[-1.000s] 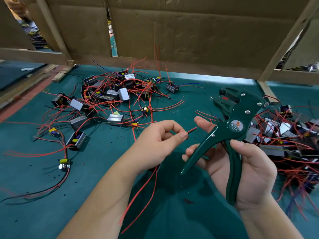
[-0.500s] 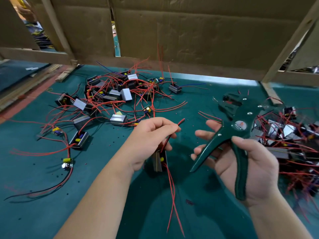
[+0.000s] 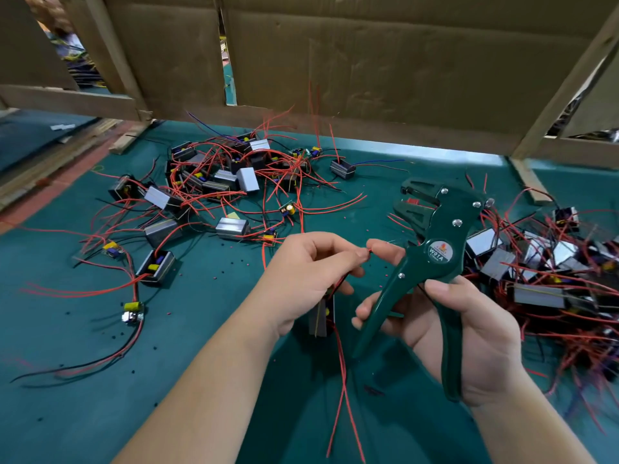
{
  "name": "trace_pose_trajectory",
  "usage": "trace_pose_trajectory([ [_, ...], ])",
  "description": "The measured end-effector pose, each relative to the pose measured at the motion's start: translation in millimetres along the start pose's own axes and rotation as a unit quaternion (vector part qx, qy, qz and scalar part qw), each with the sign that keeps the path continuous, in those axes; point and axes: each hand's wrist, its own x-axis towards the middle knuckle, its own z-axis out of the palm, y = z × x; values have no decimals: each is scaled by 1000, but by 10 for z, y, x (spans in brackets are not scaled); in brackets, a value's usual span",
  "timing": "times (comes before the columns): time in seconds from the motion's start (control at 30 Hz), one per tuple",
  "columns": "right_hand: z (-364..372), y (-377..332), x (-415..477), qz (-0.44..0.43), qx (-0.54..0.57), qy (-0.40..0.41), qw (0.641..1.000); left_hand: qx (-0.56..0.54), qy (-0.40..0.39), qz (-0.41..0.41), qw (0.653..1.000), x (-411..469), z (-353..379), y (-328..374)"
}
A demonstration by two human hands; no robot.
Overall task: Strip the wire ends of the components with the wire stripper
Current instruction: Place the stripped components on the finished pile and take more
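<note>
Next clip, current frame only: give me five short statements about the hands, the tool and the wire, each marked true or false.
1. The right hand holds the stripper by its handles. True.
2. The wire end sits between the stripper's jaws. False: the left hand pinches it clear of the jaws, beside a right fingertip.
3. The stripper is red. False: it is green.
4. A component shows just under the left hand. True.
5. The table holds other components. True.
</note>
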Motion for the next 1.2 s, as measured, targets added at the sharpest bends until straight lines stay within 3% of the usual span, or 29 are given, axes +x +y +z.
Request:
trace_pose_trajectory([
  [0.27, 3, 34, 4, -13, -9, 19, 1000, -48, 92, 1, 995, 28, 41, -24],
  [0.43, -44, -31, -38, 9, -21, -29, 999, -81, 133, 10, 988, 50, -52, 18],
  [0.63, -78, -93, -39, 82, -23, 26, 996, -103, 70, 67, 990, 39, -205, 96],
  [0.73, -23, -25, -57, 116, -30, -22, 993, -69, 68, 95, 991, 22, -207, 85],
  [0.87, 90, 99, -64, 119, -41, -75, 989, 2, 94, 143, 985, -2, -190, 92],
  [1.2, 89, 168, -73, 114, -67, -56, 990, 2, 92, 153, 984, -14, -197, 101],
])
